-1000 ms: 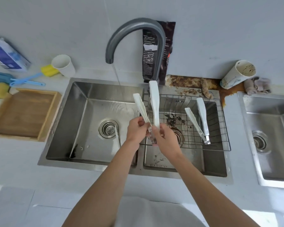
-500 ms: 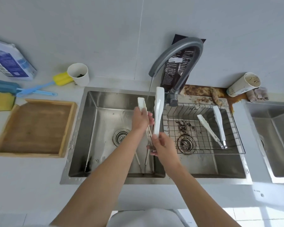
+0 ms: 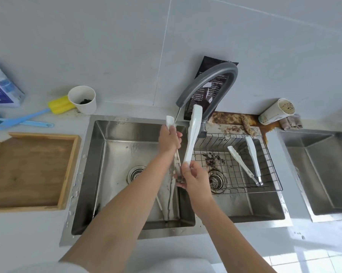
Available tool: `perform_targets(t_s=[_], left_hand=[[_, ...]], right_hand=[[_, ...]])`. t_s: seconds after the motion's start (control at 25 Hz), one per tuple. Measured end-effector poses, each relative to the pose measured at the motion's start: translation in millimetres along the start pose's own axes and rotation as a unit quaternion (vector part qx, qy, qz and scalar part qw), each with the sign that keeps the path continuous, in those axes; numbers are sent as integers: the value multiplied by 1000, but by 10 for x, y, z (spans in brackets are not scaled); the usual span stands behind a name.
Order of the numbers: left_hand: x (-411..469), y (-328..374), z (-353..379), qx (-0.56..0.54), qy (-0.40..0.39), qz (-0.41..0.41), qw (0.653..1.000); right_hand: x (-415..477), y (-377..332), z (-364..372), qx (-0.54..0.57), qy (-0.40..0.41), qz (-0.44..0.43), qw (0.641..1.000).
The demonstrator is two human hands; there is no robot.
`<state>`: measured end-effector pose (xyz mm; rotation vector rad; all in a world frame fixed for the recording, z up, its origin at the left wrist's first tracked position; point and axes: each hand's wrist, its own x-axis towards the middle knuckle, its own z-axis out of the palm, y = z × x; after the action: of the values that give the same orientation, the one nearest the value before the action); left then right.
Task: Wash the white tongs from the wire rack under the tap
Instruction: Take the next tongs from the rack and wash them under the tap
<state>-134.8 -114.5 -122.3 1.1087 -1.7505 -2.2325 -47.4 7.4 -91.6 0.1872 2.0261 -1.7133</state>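
Curled round the left blade of the white tongs (image 3: 193, 133) just below its tip, the left hand (image 3: 169, 141) holds that blade in a closed fist, while the right hand (image 3: 193, 176) pinches the tongs low down near the hinge, thumb and fingers closed on the base of the right blade.

From the head view, the change over the last second is plain. The left hand began down beside the right one at the hinge and has since slid up the left blade almost to its tip. The tongs have also been carried under the spout of the tap (image 3: 195, 84), so the thin stream (image 3: 177, 115) now lands on the tip just above the left fist. That reads as rinsing and rubbing well under way on one blade; the right blade stands clear of the water and probably has yet to be washed.

Both forearms reach forward over the left basin (image 3: 117, 164), the left stretched farther and higher, the right bent in closer. The tongs stand nearly upright, blades spread in a V, above the divider between the basins. A second pair of tongs (image 3: 253, 154) lies in the wire rack (image 3: 273, 170), untouched.
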Motion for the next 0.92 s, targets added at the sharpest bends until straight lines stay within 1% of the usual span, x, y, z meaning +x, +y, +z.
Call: perform_targets(t_s=[0.12, 0.28, 0.36, 0.48, 0.6, 0.68, 0.76, 0.84, 0.92], left_hand=[[60, 87, 32, -15, -4, 13, 1000], [-155, -100, 169, 22, -30, 27, 999], [-111, -60, 135, -14, -42, 11, 999], [106, 156, 23, -66, -32, 6, 997], [65, 181, 62, -55, -45, 26, 997], [-44, 94, 138, -44, -59, 27, 997], [-92, 63, 157, -43, -79, 20, 996], [-9, 142, 118, -64, -70, 1, 996], [122, 253, 69, -83, -47, 6, 995]], right_hand=[[8, 7, 62, 13, 13, -3, 1000], [165, -145, 19, 32, 47, -15, 998], [124, -100, 1, 22, 32, -11, 999], [-23, 62, 70, 23, 14, 5, 1000], [38, -31, 139, 44, 36, -3, 998], [131, -153, 118, 59, 51, -18, 997], [152, -188, 78, 68, 48, -24, 996], [74, -101, 59, 64, 32, -10, 997], [-14, 8, 92, 76, 18, 4, 997]])
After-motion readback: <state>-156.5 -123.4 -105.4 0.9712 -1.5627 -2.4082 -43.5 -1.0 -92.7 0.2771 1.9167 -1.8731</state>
